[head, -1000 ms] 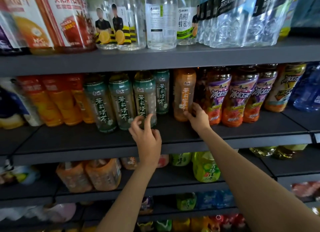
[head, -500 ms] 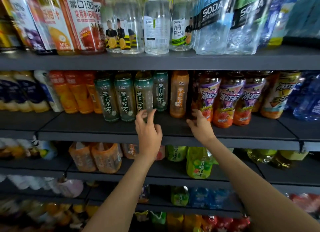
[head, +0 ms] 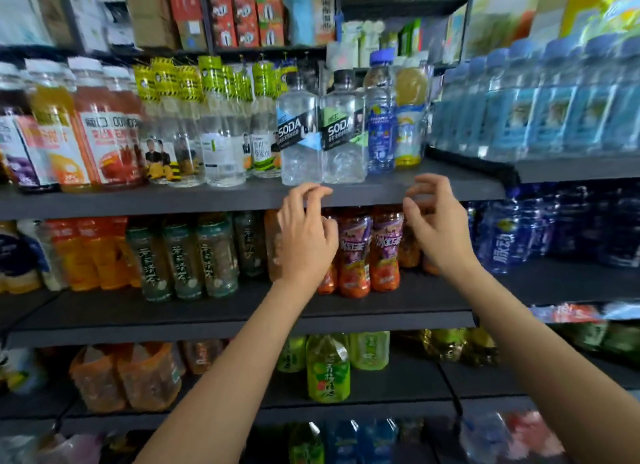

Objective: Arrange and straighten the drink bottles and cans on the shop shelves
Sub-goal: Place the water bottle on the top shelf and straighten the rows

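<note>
Two clear SODA bottles, the left SODA bottle (head: pixel 298 137) and the right SODA bottle (head: pixel 343 137), stand side by side on the dark upper shelf (head: pixel 221 200). My left hand (head: pixel 304 231) hovers just below the front edge of that shelf, fingers loosely curled and holding nothing. My right hand (head: pixel 434 221) is raised beside it, also loosely curled and empty. Behind both hands, on the middle shelf (head: pixel 398 304), stand iced tea bottles (head: pixel 369 252) with purple and orange labels. Green jasmine tea bottles (head: pixel 183 255) stand to their left.
Juice bottles (head: pixel 100 131) and clear honey-water bottles (head: pixel 221 141) fill the upper shelf's left. Blue water bottles (head: pixel 554 99) stand on the adjoining right rack, dark blue bottles (head: pixel 512 235) below them. Green tea bottles (head: pixel 327 370) and orange bottles (head: pixel 124 377) sit on the lower shelf.
Both hands have left the middle shelf's tea bottles and risen to the front edge of the upper shelf. The view has tilted upward and shifted right.
</note>
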